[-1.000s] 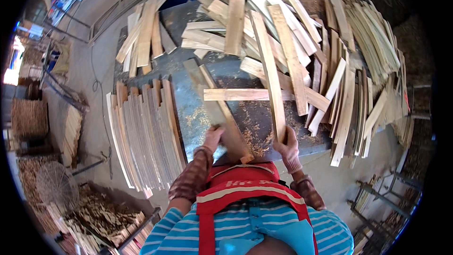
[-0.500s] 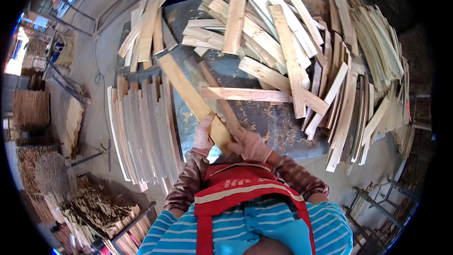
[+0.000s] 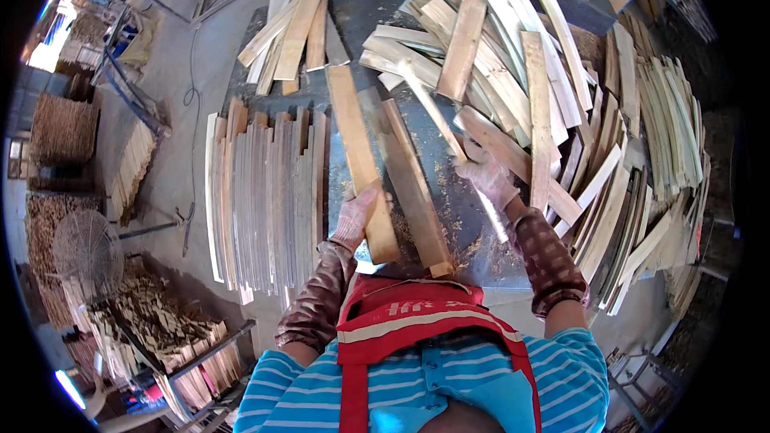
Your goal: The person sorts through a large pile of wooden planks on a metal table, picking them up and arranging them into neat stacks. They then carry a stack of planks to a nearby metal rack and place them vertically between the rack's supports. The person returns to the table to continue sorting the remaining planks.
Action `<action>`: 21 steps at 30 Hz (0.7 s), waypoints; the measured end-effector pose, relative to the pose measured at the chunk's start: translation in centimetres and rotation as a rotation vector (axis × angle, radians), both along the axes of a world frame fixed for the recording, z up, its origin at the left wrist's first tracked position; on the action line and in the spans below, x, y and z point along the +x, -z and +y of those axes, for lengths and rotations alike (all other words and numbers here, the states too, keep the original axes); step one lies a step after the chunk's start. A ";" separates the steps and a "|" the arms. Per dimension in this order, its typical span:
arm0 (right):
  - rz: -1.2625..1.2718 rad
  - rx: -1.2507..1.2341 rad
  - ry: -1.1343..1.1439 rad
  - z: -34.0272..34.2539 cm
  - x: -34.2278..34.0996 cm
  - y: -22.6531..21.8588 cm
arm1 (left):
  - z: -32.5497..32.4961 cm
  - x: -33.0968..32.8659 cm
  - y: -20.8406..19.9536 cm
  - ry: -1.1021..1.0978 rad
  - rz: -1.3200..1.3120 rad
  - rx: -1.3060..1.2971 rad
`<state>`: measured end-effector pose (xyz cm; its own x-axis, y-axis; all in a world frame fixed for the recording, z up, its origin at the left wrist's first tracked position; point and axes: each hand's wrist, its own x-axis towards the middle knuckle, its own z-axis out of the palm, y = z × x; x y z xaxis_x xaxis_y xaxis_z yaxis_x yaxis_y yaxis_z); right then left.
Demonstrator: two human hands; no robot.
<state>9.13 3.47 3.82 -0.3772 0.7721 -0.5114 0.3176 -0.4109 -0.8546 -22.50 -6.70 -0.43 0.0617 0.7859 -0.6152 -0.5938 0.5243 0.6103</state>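
My left hand (image 3: pixel 355 216), in a pale glove, is closed round the near part of a yellowish wooden board (image 3: pixel 350 128). That board points away from me over the dark table. To the right, my gloved right hand (image 3: pixel 489 180) grips a narrow wooden slat (image 3: pixel 430 104) by its middle; the slat slants from far left to near right and looks blurred. Between my hands, two boards (image 3: pixel 413 184) lie side by side on the table (image 3: pixel 449 228), their near ends close to my red apron (image 3: pixel 417 305).
A row of boards (image 3: pixel 269 200) lines the table's left side. Loose boards (image 3: pixel 469 40) are heaped at the far right, with more stacked boards (image 3: pixel 674 136) beyond. A smaller pile (image 3: pixel 301 24) lies far left. A fan (image 3: pixel 88 252) stands at left. Sawdust dots the table.
My right hand has left the board in my left hand and moved right to grip the slat. That slat has swung from crosswise to slanting. The left-hand board points more straight ahead.
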 end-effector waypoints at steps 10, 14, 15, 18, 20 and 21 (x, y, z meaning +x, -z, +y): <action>0.967 -0.322 0.560 -2.3 -4.9 0.1 | -2.6 -2.4 2.8 -0.073 0.103 0.095; 0.845 -0.272 0.609 -3.5 -5.0 0.6 | -3.5 -4.1 3.0 -0.032 0.380 0.083; 0.825 -0.302 0.574 -3.7 -4.9 1.0 | -3.8 -4.9 4.1 -0.042 0.486 0.091; 0.707 -0.163 0.459 -5.9 -2.9 3.5 | -4.1 -4.5 3.6 0.019 0.823 0.186; 0.508 0.266 0.286 -8.3 -1.7 4.2 | -5.6 -4.8 4.3 0.104 1.335 0.165; 0.396 0.507 0.211 -9.0 -1.3 4.7 | -7.3 -7.0 6.8 0.074 1.513 0.342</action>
